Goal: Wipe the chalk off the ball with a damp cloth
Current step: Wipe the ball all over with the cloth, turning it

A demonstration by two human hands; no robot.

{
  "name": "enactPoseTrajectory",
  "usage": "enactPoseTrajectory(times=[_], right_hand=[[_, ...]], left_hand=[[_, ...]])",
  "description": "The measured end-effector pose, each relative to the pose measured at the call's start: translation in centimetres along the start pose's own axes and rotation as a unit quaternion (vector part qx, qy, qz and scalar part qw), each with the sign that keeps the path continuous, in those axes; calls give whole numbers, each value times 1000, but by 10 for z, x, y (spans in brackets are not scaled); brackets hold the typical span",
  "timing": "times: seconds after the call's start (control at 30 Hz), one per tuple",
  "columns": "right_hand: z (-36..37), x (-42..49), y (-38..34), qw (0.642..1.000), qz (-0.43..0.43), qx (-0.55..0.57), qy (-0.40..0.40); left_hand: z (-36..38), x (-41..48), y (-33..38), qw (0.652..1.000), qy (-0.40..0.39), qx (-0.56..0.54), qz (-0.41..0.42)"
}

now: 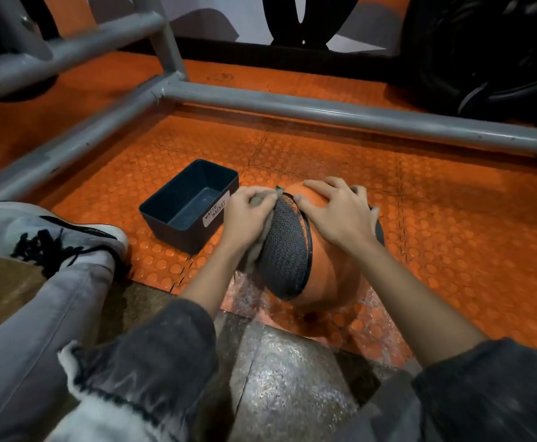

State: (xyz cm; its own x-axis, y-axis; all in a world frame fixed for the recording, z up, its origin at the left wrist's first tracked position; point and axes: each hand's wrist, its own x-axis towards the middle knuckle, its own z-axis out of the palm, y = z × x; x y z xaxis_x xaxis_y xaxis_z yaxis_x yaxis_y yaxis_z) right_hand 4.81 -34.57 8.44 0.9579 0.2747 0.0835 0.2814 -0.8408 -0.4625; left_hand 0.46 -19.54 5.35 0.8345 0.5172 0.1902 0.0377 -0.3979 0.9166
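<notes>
Left hand (245,212) rubs the cloth (253,250) on the ball (327,275) while the right hand (337,212) pins it from above.

The orange ball with its black textured panel sits on the studded orange mat (452,218), close to the mat's near edge. The right hand lies spread and flat over its top, gripping nothing, probably to stop it rolling under the wiping pressure. The left hand's fingers are curled round the bunched pale cloth and press it against the ball's left flank, beside the black panel, so the part being cleaned lies directly under that grip. A dark tub labelled WASTE BASKET (171,231) stands just left of the ball, within easy reach. I cannot make out any chalk on the ball.
</notes>
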Motion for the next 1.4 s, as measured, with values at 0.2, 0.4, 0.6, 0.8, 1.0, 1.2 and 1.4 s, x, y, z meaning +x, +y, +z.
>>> enactPoseTrajectory(times=[0.2, 0.4, 0.6, 0.8, 1.0, 1.2, 1.4], right_hand=[[1, -2, 4, 999, 23, 27, 28], [1, 2, 0, 1000, 12, 23, 14], [-4, -1, 8, 999, 1, 38, 9], [-5, -3, 12, 998, 23, 52, 26], [-7, 0, 16, 998, 25, 58, 23], [0, -7, 11, 999, 1, 42, 27], [-1, 4, 13, 996, 44, 64, 36]], left_hand=[[-2, 10, -3, 998, -59, -1, -35], [-4, -44, 8, 993, -17, 12, 113], [-6, -34, 8, 988, -42, 10, 146], [-1, -6, 10, 998, -54, -8, 20], [9, -50, 31, 981, -91, 26, 169], [-6, -12, 10, 998, -42, 10, 56], [9, -20, 12, 996, -40, -64, 55]])
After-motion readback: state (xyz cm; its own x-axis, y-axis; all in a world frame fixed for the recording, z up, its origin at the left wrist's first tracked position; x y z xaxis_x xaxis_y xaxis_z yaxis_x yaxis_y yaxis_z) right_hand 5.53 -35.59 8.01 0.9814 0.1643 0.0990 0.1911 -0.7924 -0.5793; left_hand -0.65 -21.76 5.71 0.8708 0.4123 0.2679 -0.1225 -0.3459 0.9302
